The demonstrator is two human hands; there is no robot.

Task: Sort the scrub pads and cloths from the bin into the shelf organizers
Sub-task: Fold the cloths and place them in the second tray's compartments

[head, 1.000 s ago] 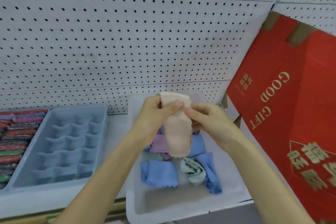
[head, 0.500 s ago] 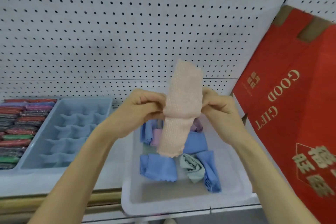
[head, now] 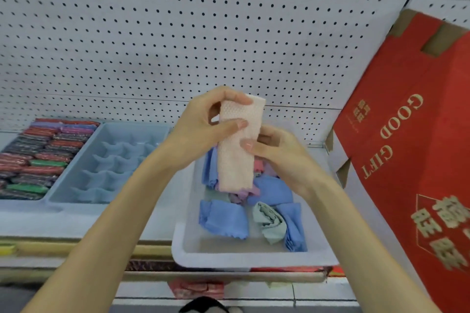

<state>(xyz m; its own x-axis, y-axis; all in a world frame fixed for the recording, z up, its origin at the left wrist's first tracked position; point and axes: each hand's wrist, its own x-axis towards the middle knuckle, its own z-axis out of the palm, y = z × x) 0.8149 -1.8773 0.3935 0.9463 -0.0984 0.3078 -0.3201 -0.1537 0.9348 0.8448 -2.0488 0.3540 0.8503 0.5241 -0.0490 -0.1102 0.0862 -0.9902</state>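
White pegboard wall [head: 178, 33] is running across the whole bkgd, w/ a white shelf [head: 63, 221] sitting below it. L hand [head: 203, 129] is pinching the top of a pale pink waffle-textured cloth [head: 237, 150], index over the top edge, thumb pressing on the front. R hand [head: 277, 155] is pinching the same cloth lower down on its right edge, thumb in front, fingers behind. Cloth is hanging upright as a folded strip above the far half of the white plastic bin [head: 254, 259]; its scalloped bottom edge is overlapping the pile in view, contact w/ pile can't tell. Folded blue cloths [head: 223, 218] and a crumpled pale green cloth [head: 269, 221] are lying inside the bin; bin floor is showing bare at the near end. Near rim of the bin is overhanging the shelf's front edge. Light blue plastic organizer w/ small cells [head: 109, 168] is sitting left of the bin, a bare shelf strip lying btwn them under the L forearm. Multicolour packed scrub pads [head: 38, 155] are filling the next tray at far left. Big red cardboard gift box [head: 412, 160] is leaning in just beside the bin's right side, crowding the R forearm.
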